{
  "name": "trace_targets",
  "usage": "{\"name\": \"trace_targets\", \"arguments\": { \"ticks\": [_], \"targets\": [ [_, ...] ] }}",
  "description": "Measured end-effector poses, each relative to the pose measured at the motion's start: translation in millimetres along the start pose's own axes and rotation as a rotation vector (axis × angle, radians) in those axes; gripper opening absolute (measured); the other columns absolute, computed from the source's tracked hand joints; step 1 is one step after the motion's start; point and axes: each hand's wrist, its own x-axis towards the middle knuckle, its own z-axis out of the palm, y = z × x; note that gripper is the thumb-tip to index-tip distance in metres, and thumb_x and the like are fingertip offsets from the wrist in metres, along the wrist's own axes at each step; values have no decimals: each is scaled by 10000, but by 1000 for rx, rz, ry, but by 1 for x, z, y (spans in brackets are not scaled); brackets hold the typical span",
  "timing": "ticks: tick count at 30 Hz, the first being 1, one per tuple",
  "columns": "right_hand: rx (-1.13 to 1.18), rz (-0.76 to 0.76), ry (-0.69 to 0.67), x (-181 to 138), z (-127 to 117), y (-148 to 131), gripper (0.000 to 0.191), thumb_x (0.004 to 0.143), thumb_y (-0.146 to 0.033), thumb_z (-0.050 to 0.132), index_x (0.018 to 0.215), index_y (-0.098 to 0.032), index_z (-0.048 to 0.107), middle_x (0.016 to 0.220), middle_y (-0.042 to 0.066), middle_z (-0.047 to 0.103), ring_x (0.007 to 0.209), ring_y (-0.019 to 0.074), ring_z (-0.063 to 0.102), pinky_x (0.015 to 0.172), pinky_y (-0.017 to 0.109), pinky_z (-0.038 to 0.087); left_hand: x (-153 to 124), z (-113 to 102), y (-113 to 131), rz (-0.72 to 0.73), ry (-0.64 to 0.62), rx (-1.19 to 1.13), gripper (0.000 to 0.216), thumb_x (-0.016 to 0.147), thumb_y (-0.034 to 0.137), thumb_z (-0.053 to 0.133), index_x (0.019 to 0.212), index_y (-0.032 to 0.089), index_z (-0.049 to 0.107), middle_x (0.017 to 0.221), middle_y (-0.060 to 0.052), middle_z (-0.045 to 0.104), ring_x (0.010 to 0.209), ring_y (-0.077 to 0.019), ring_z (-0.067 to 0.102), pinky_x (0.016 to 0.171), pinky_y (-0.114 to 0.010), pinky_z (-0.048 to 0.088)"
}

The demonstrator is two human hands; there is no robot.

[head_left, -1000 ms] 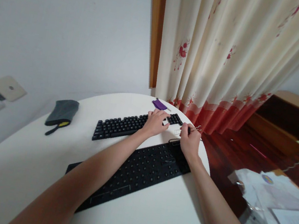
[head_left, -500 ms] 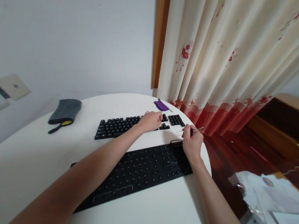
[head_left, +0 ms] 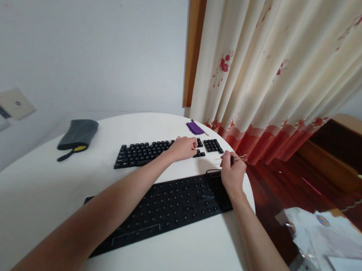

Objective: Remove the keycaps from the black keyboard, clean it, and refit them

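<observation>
My left hand (head_left: 184,148) is over the loose black keycaps (head_left: 144,152), which are laid out in rows like a keyboard. Its fingers curl down beside the small group of caps left of the number block (head_left: 213,145); what they pinch, if anything, is hidden. Closed at the table's right edge, my right hand (head_left: 233,171) grips a small tool with a black part (head_left: 231,160) and thin wires sticking out to the right. Below both hands lies a black keyboard base (head_left: 172,207) with its key posts bare. My left forearm covers part of it.
A grey pouch (head_left: 80,133) with a strap sits at the left of the white round table (head_left: 181,264). A purple cloth item (head_left: 195,127) lies at the far edge. Curtains (head_left: 262,75) hang behind, and plastic bags (head_left: 332,242) are at the right.
My left hand has shifted very slightly to the right over the keycaps. The right hand stays in place with the tool.
</observation>
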Motion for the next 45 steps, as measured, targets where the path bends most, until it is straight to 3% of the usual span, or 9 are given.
{"name": "trace_targets", "arguments": {
  "ticks": [4, 7, 20, 24, 27, 31, 34, 39, 45],
  "targets": [
    [14, 3, -3, 0, 1, 0, 385, 957, -419, 472, 670, -189, 588, 538, -12, 545, 506, 146, 490, 554, 286, 335, -1, 0, -2, 21, -54, -15, 279, 713, 368, 706, 939, 241, 602, 865, 9, 746, 894, -246, 664, 854, -372, 426],
    [16, 5, -8, 0, 0, -1, 379, 954, -420, 473, 681, -186, 592, 541, -12, 545, 509, 145, 484, 552, 283, 336, -3, 2, -2, 63, -37, 14, 355, 677, 356, 743, 982, 247, 601, 879, -1, 741, 938, -273, 648, 858, -381, 416],
    [-5, 8, -8, 0, -1, -2, 389, 954, -425, 467, 670, -187, 584, 544, -15, 545, 521, 144, 488, 565, 281, 335, -3, 7, -3, 77, -19, 16, 410, 706, 247, 694, 1108, 256, 613, 891, -3, 742, 945, -271, 653, 836, -371, 429],
    [6, 14, -13, 0, 0, -1, 389, 950, -431, 474, 674, -183, 590, 535, -18, 540, 511, 141, 480, 558, 279, 339, -3, 6, -3, 78, -23, 14, 450, 698, 272, 717, 1138, 255, 624, 882, -3, 745, 928, -265, 660, 827, -361, 436],
    [25, 6, 12, 4, -4, -2, 388, 948, -419, 480, 661, -182, 591, 543, -13, 547, 524, 142, 496, 575, 278, 363, -3, 3, 1, 45, 21, -18, 379, 749, 380, 713, 1097, 250, 641, 834, 0, 741, 874, -254, 663, 800, -357, 446],
    [99, 40, 123, 8, -21, -6, 391, 938, -418, 500, 641, -181, 592, 542, -7, 548, 525, 141, 514, 563, 272, 388, -3, 0, 12, 2, 230, -47, 234, 914, 409, 535, 982, 221, 657, 809, -34, 722, 822, -229, 644, 781, -351, 445],
    [201, 109, 138, -1, -41, -6, 372, 920, -455, 537, 674, -182, 598, 550, -15, 538, 511, 133, 503, 519, 256, 387, -5, 3, 21, 104, 295, -37, 204, 939, 316, 487, 904, 211, 659, 815, -40, 702, 831, -218, 618, 824, -359, 433],
    [207, 247, -63, -34, -77, 7, 375, 877, -513, 615, 686, -197, 553, 566, -16, 546, 494, 123, 480, 477, 241, 373, -9, 12, 30, 290, 232, -15, 238, 953, 241, 440, 876, 204, 662, 882, -50, 704, 903, -217, 589, 869, -367, 406],
    [56, 261, -208, -56, -101, 17, 393, 880, -530, 612, 676, -197, 560, 554, -9, 556, 483, 129, 473, 486, 251, 368, -9, 17, 28, 348, 255, -32, 249, 963, 234, 424, 903, 198, 663, 907, -50, 708, 915, -213, 578, 863, -362, 396]
  ]
}}
